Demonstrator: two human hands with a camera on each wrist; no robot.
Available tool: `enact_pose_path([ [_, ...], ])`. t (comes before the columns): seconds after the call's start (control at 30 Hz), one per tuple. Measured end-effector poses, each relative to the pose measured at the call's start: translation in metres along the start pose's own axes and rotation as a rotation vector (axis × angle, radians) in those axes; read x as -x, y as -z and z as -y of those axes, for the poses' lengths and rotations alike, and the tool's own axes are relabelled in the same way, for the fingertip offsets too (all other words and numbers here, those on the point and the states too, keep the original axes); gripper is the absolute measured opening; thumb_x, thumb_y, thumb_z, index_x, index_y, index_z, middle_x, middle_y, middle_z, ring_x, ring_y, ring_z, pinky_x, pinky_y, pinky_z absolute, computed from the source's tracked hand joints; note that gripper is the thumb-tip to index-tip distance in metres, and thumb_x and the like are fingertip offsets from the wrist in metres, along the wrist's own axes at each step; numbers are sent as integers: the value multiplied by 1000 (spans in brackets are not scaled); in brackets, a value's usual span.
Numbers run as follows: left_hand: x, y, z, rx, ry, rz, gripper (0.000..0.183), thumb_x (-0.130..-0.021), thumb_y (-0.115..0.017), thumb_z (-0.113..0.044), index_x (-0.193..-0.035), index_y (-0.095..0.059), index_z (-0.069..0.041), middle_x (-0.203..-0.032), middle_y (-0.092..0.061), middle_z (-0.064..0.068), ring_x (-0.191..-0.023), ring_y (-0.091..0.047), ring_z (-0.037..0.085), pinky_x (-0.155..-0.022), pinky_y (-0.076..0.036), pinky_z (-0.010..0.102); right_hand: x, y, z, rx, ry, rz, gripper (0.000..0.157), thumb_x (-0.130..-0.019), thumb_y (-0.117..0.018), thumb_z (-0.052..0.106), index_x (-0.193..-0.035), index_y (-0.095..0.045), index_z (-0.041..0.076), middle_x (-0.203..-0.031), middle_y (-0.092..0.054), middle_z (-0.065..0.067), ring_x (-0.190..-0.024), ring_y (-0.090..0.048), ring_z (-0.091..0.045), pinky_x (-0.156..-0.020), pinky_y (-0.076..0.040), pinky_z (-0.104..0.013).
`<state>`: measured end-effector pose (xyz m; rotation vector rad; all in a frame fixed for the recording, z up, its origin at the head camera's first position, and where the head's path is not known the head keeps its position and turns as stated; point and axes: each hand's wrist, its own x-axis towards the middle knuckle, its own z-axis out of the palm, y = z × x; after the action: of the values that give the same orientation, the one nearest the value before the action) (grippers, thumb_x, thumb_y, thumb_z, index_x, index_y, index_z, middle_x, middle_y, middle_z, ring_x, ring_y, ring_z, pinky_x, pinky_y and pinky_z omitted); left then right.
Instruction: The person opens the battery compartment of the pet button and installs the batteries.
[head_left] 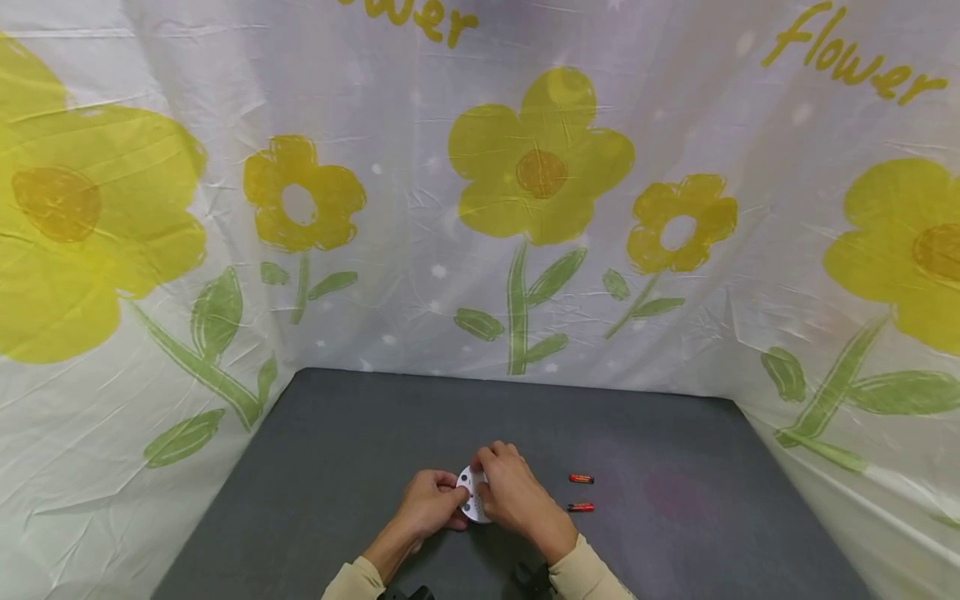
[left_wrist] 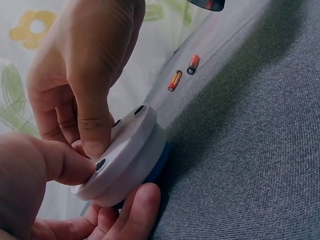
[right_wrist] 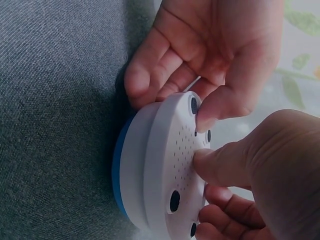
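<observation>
A round white device with a blue base is held low over the dark table, its face of small holes and black rubber feet turned up. My left hand grips its left edge, thumb on the face near one foot and fingers curled beneath, as the left wrist view shows. My right hand comes over the top, with its thumb pressing beside the holes and its curled fingers at the far side of the device. Part of the face lies hidden under this hand.
Two small red and black batteries lie apart on the dark tabletop, right of the hands. A white curtain printed with yellow flowers hangs behind and along both sides of the table.
</observation>
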<state>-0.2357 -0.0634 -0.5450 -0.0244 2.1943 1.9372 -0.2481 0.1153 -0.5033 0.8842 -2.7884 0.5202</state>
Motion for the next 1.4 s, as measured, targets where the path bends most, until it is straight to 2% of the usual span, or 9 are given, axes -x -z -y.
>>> enact_pose_path([
  [0.43,-2,2,0,-9,8,1,28,-96,-69,-4,-117,-66,14,-88,-79,10,-68,-77,16,-61,-69,33,-2,2,0,-25,2,2,19,-89,-80,-1,-103,-71,7,-101,-66,-6,-93,-60,-25,-80,-58,-41],
  [0.8,0,2,0,-4,29,3,28,-98,-68,-4,-118,-65,15,-90,-80,11,-70,-78,17,-62,-69,33,-2,-2,2,25,36,-51,19,-90,-80,-1,-106,-75,7,-99,-61,-7,-89,-56,-23,-77,-57,-37],
  [0.97,1,2,1,9,31,8,28,-98,-67,-4,-118,-64,15,-91,-79,12,-70,-78,18,-63,-69,33,-1,-9,1,35,19,-103,15,-93,-76,0,-105,-79,9,-99,-62,-6,-88,-58,-21,-74,-57,-35],
  [1.2,0,2,0,20,27,14,28,-98,-68,-5,-118,-64,15,-91,-79,12,-71,-78,18,-63,-69,33,-1,-13,-1,-45,3,-197,17,-95,-73,-4,-99,-80,11,-96,-65,-2,-83,-67,-18,-72,-63,-33],
  [1.4,0,2,-1,21,19,12,29,-95,-68,-4,-117,-64,16,-90,-79,11,-70,-78,19,-62,-69,33,-2,-7,-8,-119,-25,-216,14,-97,-74,-4,-99,-80,9,-97,-66,-3,-83,-69,-18,-72,-63,-32],
])
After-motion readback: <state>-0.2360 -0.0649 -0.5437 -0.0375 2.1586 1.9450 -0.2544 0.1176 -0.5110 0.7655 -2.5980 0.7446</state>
